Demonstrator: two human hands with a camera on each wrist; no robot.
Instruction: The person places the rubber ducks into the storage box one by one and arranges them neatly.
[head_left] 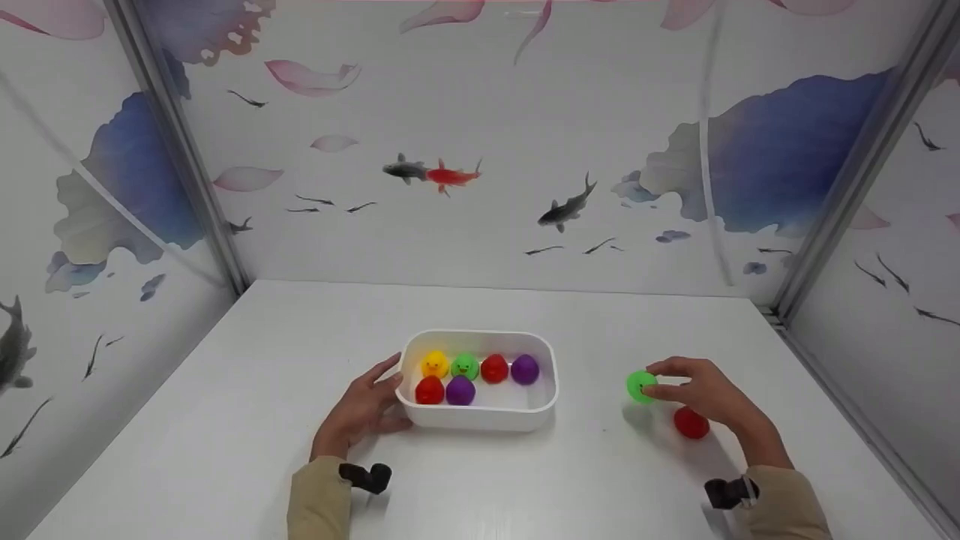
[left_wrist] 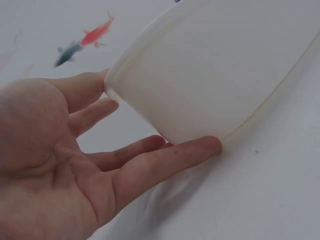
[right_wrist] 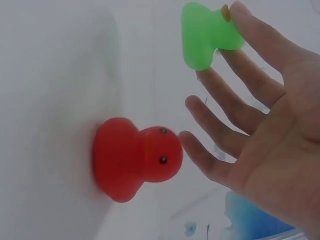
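Note:
My right hand (head_left: 705, 390) pinches a green rubber duck (head_left: 639, 387) between thumb and fingertips, raised over the table to the right of the box. Below that hand a red rubber duck (right_wrist: 125, 160) stands on the table, close to the little finger in the right wrist view. A white plastic box (head_left: 480, 410) holds several small ducks: a yellow duck (head_left: 434, 365), a green duck (head_left: 464, 367), red ones and purple ones. At its left end my left hand (head_left: 364, 412) rests with fairly straight fingers, touching the rim and the lower edge.
The white table (head_left: 255, 420) is bounded by printed panels, with a back wall (head_left: 480, 247) showing fish and petals. Metal posts (head_left: 187, 157) stand at the back corners. Each wrist wears a black camera mount (head_left: 365, 478).

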